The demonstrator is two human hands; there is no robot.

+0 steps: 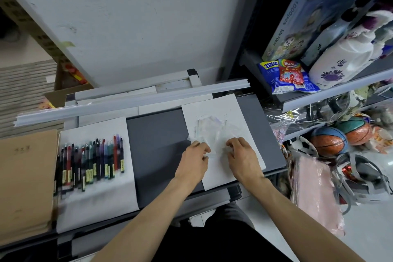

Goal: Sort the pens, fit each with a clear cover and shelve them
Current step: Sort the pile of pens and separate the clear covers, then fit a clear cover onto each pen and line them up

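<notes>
The left hand (196, 156) and right hand (242, 154) sit at the near edge of the clear covers (212, 131) on the desk (155, 144), fingers (203, 148) curled and pinching them, probably to tease one free, while the pens (91, 159) lie well left of that heap.

- A white board (131, 17) stands behind the grey table (155, 138).
- A dark shelf (340, 91) is on the right.
- Pale floor (372, 240) shows below it.
- Cardboard boxes (25, 13) are on the left.

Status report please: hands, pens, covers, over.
Left hand pinches clear covers; right hand curled on them, grip unclear. Pens in row on left sheet, untouched. Nothing in the way.
</notes>
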